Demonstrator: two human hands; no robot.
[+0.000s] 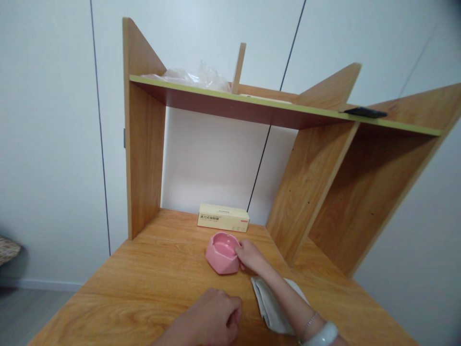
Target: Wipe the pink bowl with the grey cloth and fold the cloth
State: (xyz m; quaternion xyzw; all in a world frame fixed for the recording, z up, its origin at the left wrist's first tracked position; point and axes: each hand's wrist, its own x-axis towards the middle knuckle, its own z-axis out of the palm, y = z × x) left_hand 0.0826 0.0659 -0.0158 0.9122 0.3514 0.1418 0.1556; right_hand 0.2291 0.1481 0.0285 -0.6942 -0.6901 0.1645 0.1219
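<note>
A pink faceted ashtray (222, 254) with notches in its rim stands at the middle of the wooden desk, tipped slightly. My right hand (248, 254) pinches its right side, thumb over the rim and fingers on the outer wall. Closer to me, my left hand (212, 315) is curled into a loose fist above the desk, with nothing seen in it. Beneath my right forearm lies a folded grey cloth (268, 305), partly covered by the arm. Behind the ashtray is a long cream cling film box (223, 217).
A wooden shelf unit (146, 158) rises from the back of the desk (144, 283), with an upright divider (313, 178) on the right. Its upper board holds a clear plastic bag (198, 77) and a flat dark object (365, 112).
</note>
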